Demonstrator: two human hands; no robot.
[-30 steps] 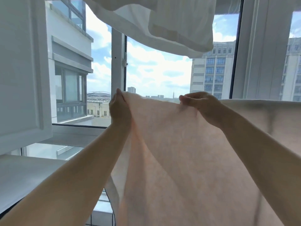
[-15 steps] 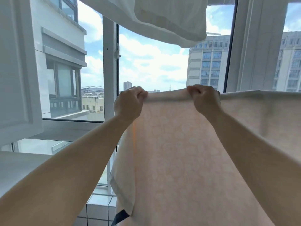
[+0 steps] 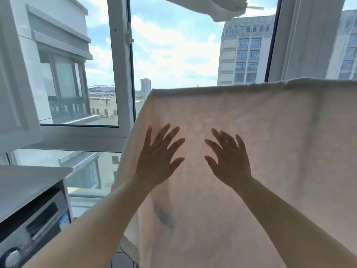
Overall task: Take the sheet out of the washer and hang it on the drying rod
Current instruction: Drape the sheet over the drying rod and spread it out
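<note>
Washer (image 3: 32, 227): lower left corner, dark front panel with a round knob, white top.

Window frame (image 3: 121, 64): white upright left of centre, open sky and buildings behind it.

Left hand (image 3: 158, 158): raised in front of the sheet, back of the hand toward the camera, fingers (image 3: 165, 132) straight and fanned apart, pointing up and slightly right. It holds nothing. Forearm runs up from the lower left corner. Whether the palm touches the cloth cannot be told.

Right hand (image 3: 229, 160): level with the left, just beside it with a gap between the two, fingers straight and spread, pointing up and slightly left, thumb toward the centre. It grips nothing. Forearm comes up from the lower right corner. Contact with the cloth is likewise unclear.

Sheet (image 3: 280, 151): pale peach, translucent against the daylight, draped over a horizontal line at mid-height and hanging down to the bottom edge, filling centre and right. A dark smudge shows below the left wrist. The rod itself is hidden under the fold.

White cloth (image 3: 212, 6): hangs at the top edge, above the sheet.
</note>
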